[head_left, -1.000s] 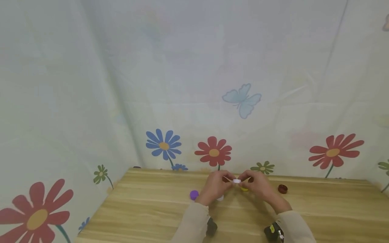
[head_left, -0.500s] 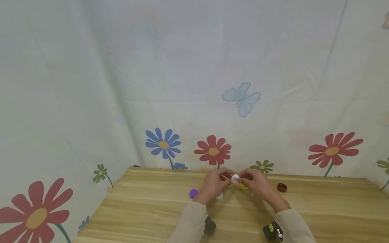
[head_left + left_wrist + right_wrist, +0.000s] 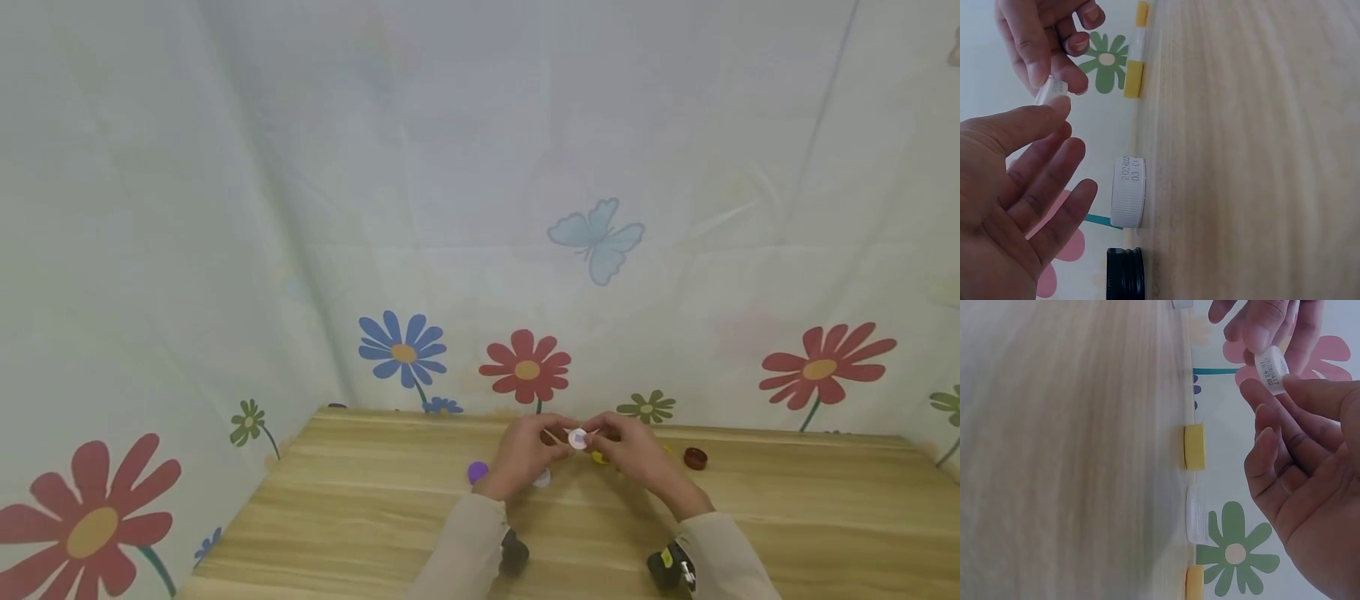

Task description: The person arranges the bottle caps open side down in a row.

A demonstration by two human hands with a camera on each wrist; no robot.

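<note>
A small white bottle cap (image 3: 577,439) is held above the table between both hands, its round face tilted toward the head camera. My left hand (image 3: 522,454) pinches one side of it by thumb and finger. From the other side my right hand (image 3: 632,450) pinches the rim. Printed characters show on the edge of the cap (image 3: 1270,370) in the right wrist view. Below the left hand, another white cap (image 3: 1129,192) stands on the table beside a black cap (image 3: 1125,274). A yellow cap (image 3: 597,457) lies partly hidden behind the right hand.
On the wooden table (image 3: 375,475) a purple cap (image 3: 477,472) lies left of the hands and a dark red-brown cap (image 3: 695,458) to the right. A clear ribbed cap (image 3: 1197,515) stands between yellow ones in the right wrist view. A flowered curtain (image 3: 450,208) hangs behind.
The white cap, seen edge-on at first, has been turned so its round face shows to the head camera. Both hands have shifted slightly up and left in view, still pinching it.
</note>
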